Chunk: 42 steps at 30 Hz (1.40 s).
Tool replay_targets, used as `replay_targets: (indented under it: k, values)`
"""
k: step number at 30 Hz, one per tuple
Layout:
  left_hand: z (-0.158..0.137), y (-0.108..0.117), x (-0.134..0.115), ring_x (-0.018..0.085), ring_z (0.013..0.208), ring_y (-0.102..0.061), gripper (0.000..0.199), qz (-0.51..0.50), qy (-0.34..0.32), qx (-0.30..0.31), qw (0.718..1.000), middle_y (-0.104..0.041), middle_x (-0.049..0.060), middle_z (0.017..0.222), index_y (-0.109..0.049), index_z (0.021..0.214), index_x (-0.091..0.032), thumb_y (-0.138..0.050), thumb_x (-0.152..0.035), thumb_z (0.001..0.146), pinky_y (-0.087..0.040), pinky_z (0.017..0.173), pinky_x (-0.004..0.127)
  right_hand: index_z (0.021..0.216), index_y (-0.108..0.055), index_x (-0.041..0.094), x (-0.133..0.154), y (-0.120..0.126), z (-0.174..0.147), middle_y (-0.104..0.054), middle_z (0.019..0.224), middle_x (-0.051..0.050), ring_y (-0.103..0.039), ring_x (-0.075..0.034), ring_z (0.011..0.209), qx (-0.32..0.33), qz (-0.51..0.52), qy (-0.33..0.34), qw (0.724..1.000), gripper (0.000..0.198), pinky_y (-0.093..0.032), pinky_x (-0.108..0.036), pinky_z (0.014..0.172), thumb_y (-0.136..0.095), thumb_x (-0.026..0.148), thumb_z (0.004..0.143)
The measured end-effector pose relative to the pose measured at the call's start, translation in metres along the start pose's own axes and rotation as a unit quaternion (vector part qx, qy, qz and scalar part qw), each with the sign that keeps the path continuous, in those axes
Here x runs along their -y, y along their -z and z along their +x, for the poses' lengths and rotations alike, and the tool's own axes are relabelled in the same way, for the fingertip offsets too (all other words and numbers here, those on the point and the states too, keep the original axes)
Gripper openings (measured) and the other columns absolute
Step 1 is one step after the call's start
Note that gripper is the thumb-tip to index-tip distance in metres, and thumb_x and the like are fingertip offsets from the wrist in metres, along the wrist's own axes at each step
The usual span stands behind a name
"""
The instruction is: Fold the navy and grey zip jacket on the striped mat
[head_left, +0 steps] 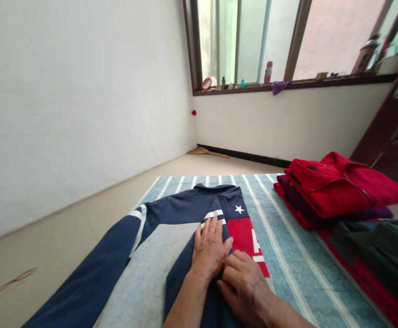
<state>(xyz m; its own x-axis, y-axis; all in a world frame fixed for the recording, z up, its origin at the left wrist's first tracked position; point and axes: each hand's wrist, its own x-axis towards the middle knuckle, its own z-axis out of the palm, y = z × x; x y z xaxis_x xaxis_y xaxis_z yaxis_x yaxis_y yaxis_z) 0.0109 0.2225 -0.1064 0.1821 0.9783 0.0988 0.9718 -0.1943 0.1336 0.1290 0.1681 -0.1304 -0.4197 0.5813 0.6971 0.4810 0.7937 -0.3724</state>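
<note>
A navy, grey and red jacket with a collar, white stripes and a white star lies on the striped cloth. One side is folded inward, so a navy sleeve rests along its body; the other sleeve stretches out to the lower left. My left hand lies flat on the folded sleeve, just below its white stripes, fingers stretched out. Close beside it, my right hand has its fingers curled onto the jacket near the folded edge, by the red panel. What its fingertips grip is partly hidden.
Folded red clothes are stacked at the right, with dark green and red garments in front of them. The blue striped cloth covers the surface. A broom lies by the far wall. Small bottles and a mirror line the windowsill.
</note>
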Motion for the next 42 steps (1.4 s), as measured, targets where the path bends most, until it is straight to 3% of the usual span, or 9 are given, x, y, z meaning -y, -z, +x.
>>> replay_targets:
  k: [42]
  values:
    - [0.0007, -0.0019, -0.0004, 0.025, 0.14, -0.028, 0.056, 0.001, -0.001, -0.008, 1.0, -0.035, 0.009, 0.151, -0.041, 0.142, -0.015, -0.043, -0.04, 0.091, -0.023, 0.115, 0.046, 0.069, -0.05, 0.019, 0.0006, 0.0001, 0.0004, -0.06, 0.074, -0.003, -0.051, -0.017, 0.07, -0.005, -0.007, 0.006, 1.0, 0.015, -0.039, -0.031, 0.063, -0.053, 0.01, 0.081]
